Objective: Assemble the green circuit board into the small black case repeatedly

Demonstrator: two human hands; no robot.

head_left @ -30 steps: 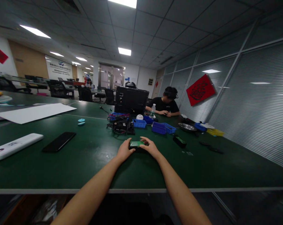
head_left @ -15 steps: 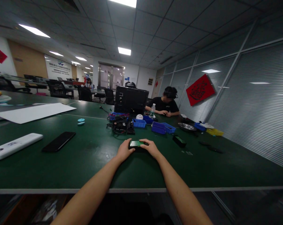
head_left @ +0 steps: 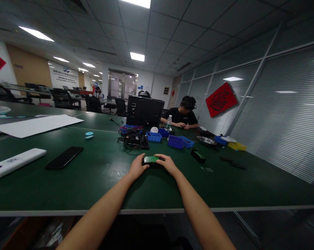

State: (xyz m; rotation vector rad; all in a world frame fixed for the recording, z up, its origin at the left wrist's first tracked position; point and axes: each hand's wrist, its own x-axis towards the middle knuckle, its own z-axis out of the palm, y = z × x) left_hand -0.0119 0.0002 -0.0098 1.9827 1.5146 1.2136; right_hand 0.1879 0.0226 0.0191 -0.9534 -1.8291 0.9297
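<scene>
A small black case with a green circuit board (head_left: 151, 159) on top rests on the green table (head_left: 102, 187), straight in front of me. My left hand (head_left: 138, 168) grips its left end, thumb at the near side and fingers at the far side. On the right end my right hand (head_left: 167, 164) is closed, its fingertips lying on the board's edge. Part of the case is hidden by the hands. To the right stands a similar black case with a green board (head_left: 198, 156), and small clear pieces (head_left: 209, 169) lie near it.
Behind the hands are a black power adapter (head_left: 132, 139) with cables, blue bins (head_left: 175, 141), a baseball (head_left: 154, 130), a bottle (head_left: 168, 122) and a monitor (head_left: 145, 110). A phone (head_left: 64, 157) and a white device (head_left: 17, 162) lie left. Another person (head_left: 183, 114) sits opposite.
The view has shifted very slightly. Both hands keep their places on the case, and nothing else has visibly moved.
</scene>
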